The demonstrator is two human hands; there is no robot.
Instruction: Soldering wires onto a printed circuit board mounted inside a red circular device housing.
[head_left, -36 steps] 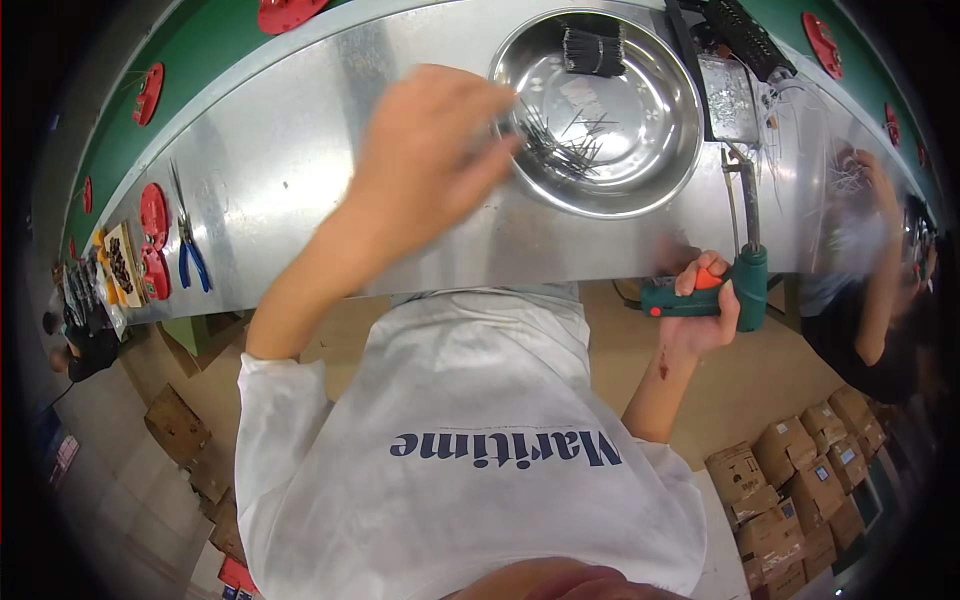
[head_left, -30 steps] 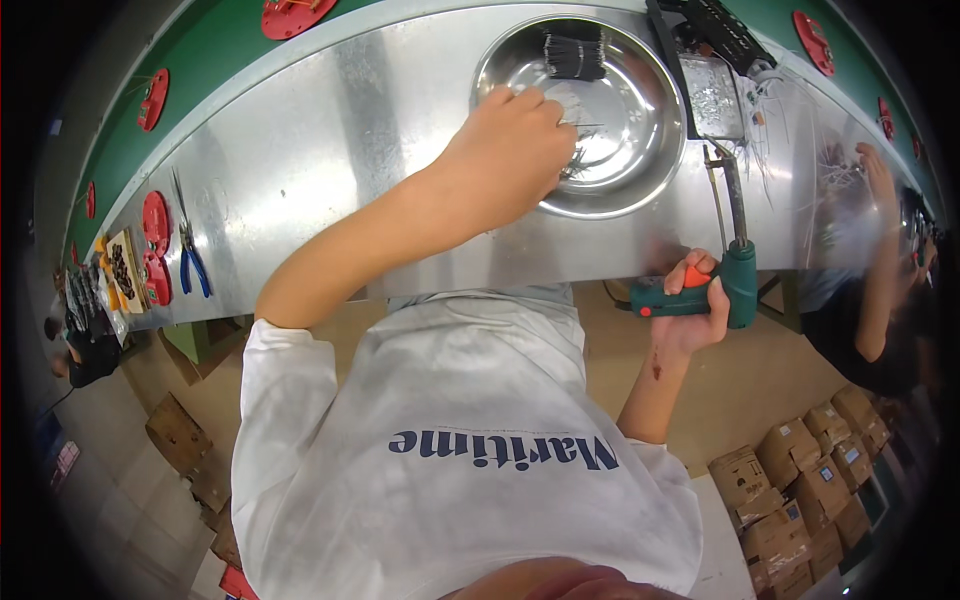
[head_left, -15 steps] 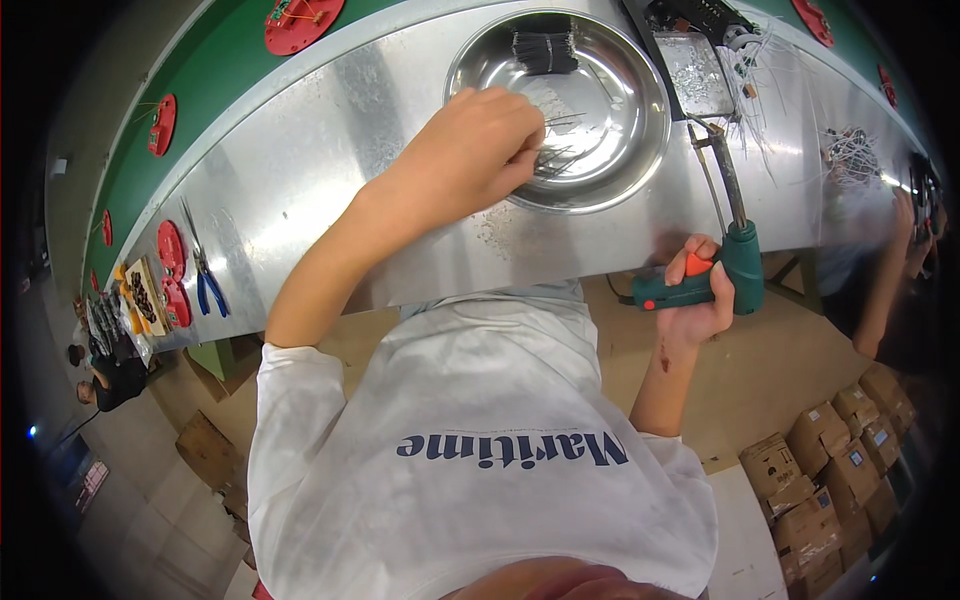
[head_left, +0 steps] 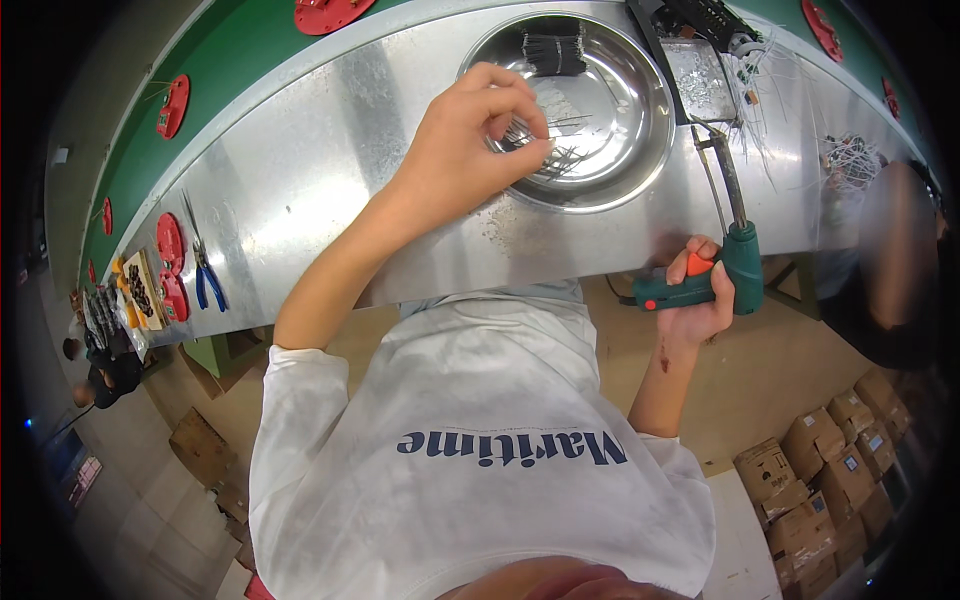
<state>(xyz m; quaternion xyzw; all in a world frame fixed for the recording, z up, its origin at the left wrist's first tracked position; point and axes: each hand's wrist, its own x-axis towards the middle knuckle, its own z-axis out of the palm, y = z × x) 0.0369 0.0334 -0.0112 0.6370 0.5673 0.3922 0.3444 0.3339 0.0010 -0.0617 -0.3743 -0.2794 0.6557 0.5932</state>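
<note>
A round shiny metal bowl (head_left: 640,165) sits on the steel worktop. In it lie a bundle of black wires (head_left: 553,50), a small pale heap and loose thin dark wires (head_left: 565,158). Over the bowl's left side is my left hand (head_left: 475,130), thumb and forefinger curled into a near ring with their tips together. Wires show through the ring; whether anything is pinched cannot be made out. My right hand (head_left: 697,300) grips a green soldering gun (head_left: 742,268) at the table's front edge, fingers around its handle by the red trigger. Its metal barrel points away, toward the bowl's right.
Right of the bowl stand a metal tray (head_left: 697,80) and a black stand (head_left: 655,60), with white wires (head_left: 850,165) farther right. Blue-handled pliers (head_left: 208,280) and red round parts (head_left: 170,245) lie left. More red parts sit on the green belt (head_left: 225,75). A co-worker's arm (head_left: 890,260) is at right.
My left hand has turned and its fingers have lifted into a ring over the wires. The right hand and soldering gun stay put. Red parts on the belt have shifted; the co-worker's arm moved.
</note>
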